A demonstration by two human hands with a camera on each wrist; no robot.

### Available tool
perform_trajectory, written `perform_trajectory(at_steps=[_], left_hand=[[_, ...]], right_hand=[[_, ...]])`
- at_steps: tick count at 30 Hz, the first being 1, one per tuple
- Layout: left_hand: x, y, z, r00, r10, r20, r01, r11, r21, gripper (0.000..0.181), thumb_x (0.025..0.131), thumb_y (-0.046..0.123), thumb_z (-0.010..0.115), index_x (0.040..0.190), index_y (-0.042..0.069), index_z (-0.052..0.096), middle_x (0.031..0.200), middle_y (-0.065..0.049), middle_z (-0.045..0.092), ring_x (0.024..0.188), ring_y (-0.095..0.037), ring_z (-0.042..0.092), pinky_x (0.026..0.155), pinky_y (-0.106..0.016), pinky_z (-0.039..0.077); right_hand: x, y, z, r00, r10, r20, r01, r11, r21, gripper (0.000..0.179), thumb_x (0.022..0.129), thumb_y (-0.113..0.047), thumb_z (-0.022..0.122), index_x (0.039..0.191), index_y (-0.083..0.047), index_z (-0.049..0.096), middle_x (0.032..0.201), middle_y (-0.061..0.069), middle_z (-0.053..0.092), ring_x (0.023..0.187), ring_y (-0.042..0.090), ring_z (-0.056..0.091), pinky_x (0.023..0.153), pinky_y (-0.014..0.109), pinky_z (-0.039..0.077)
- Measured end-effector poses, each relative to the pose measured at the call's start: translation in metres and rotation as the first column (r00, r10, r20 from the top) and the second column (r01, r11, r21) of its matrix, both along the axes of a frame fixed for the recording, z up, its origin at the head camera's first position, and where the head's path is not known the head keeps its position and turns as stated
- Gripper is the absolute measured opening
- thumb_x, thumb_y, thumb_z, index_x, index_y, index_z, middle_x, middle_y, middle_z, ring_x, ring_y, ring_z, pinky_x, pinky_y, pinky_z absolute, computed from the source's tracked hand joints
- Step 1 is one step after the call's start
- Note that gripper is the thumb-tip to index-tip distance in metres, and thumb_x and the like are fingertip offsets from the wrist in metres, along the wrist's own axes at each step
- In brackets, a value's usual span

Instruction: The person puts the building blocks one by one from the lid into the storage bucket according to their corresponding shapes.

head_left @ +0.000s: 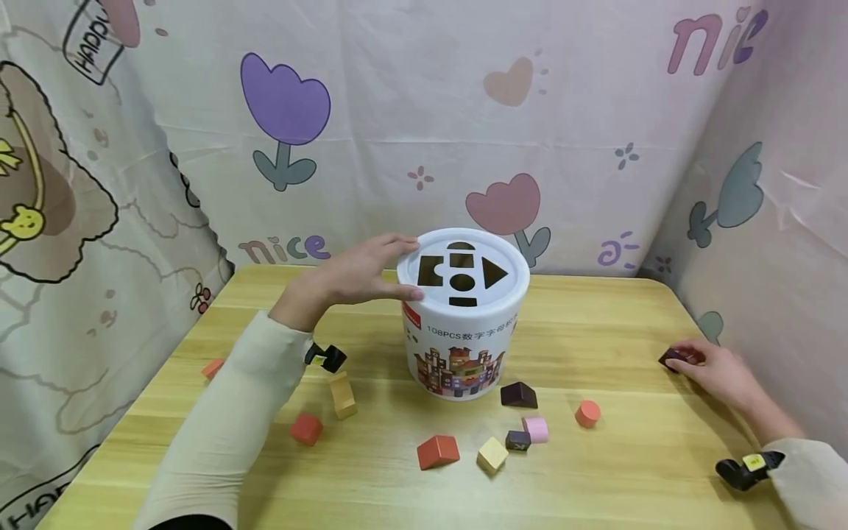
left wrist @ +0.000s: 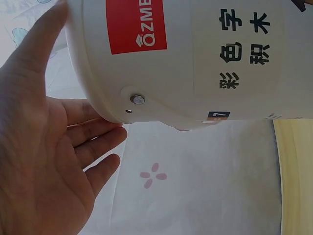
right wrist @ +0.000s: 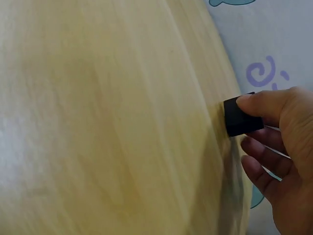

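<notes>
A white lidded bucket (head_left: 457, 324) stands on the table, its lid cut with several shaped holes. My left hand (head_left: 361, 272) rests against the left of the lid's rim, thumb at the front and fingers spread toward the back. In the left wrist view the fingers (left wrist: 98, 139) are fairly straight, some touching the rim. Near the table's right edge, my right hand (head_left: 718, 372) pinches a dark block (right wrist: 240, 117) between thumb and fingers, just above or at the tabletop; contact is unclear.
Around the bucket lie a dark block (head_left: 519, 395), a red block (head_left: 438, 452), a pale yellow block (head_left: 492, 456), a small dark cube (head_left: 517, 440), a pink cylinder (head_left: 536, 429), an orange-red cylinder (head_left: 587, 414), a yellow block (head_left: 342, 395) and a red block (head_left: 307, 428). Printed curtains enclose the table.
</notes>
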State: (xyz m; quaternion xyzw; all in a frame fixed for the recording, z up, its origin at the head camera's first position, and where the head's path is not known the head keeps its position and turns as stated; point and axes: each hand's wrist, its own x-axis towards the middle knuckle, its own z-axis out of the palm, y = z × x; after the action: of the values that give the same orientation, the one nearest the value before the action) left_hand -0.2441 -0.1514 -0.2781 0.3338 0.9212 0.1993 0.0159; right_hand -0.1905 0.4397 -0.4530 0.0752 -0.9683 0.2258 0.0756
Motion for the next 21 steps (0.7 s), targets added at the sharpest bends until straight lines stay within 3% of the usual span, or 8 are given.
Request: perform_trajectory(at_steps=[3, 5, 13, 21], left_hand=[[0.001, 0.001, -0.001, 1.0, 0.005, 0.004, -0.005, 1.0, -0.004, 0.098, 0.078, 0.071, 0.065, 0.151, 0.011, 0.038, 0.154, -0.003, 0.035, 0.139, -0.024, 0.033, 0.113, -0.049, 0.029], [0.001, 0.0, -0.001, 1.0, 0.005, 0.002, -0.005, 1.0, -0.005, 0.098, 0.078, 0.071, 0.065, 0.151, 0.011, 0.038, 0.154, -0.003, 0.034, 0.139, -0.024, 0.033, 0.113, -0.048, 0.029], [0.001, 0.0, -0.003, 1.0, -0.004, 0.017, 0.004, 1.0, 0.0, 0.097, 0.079, 0.069, 0.066, 0.151, 0.01, 0.037, 0.154, -0.005, 0.034, 0.139, -0.026, 0.033, 0.113, -0.05, 0.029], [-0.001, 0.0, 0.004, 0.999, -0.001, 0.04, 0.001, 1.0, -0.007, 0.098, 0.08, 0.067, 0.067, 0.152, 0.009, 0.034, 0.155, -0.007, 0.031, 0.14, -0.027, 0.031, 0.113, -0.052, 0.028]], right_hand=[[-0.001, -0.001, -0.004, 0.999, -0.027, 0.022, 0.026, 1.0, 0.017, 0.037, 0.092, -0.027, 0.07, 0.111, 0.005, 0.066, 0.093, 0.016, 0.07, 0.081, 0.019, 0.062, 0.065, 0.033, 0.044], [-0.002, -0.003, -0.003, 0.999, -0.034, 0.027, 0.033, 0.999, 0.019, 0.037, 0.093, -0.027, 0.069, 0.111, 0.005, 0.065, 0.093, 0.018, 0.07, 0.081, 0.023, 0.062, 0.065, 0.034, 0.044], [-0.001, -0.017, 0.012, 1.0, 0.025, -0.002, -0.025, 0.997, -0.068, 0.032, 0.094, -0.021, 0.067, 0.115, 0.003, 0.063, 0.099, 0.019, 0.067, 0.078, -0.012, 0.049, 0.061, 0.017, 0.045], [-0.006, -0.046, 0.042, 0.995, 0.07, -0.069, -0.076, 0.993, -0.085, 0.029, 0.094, -0.019, 0.067, 0.116, 0.0, 0.063, 0.096, 0.016, 0.069, 0.075, -0.009, 0.053, 0.058, 0.017, 0.046]])
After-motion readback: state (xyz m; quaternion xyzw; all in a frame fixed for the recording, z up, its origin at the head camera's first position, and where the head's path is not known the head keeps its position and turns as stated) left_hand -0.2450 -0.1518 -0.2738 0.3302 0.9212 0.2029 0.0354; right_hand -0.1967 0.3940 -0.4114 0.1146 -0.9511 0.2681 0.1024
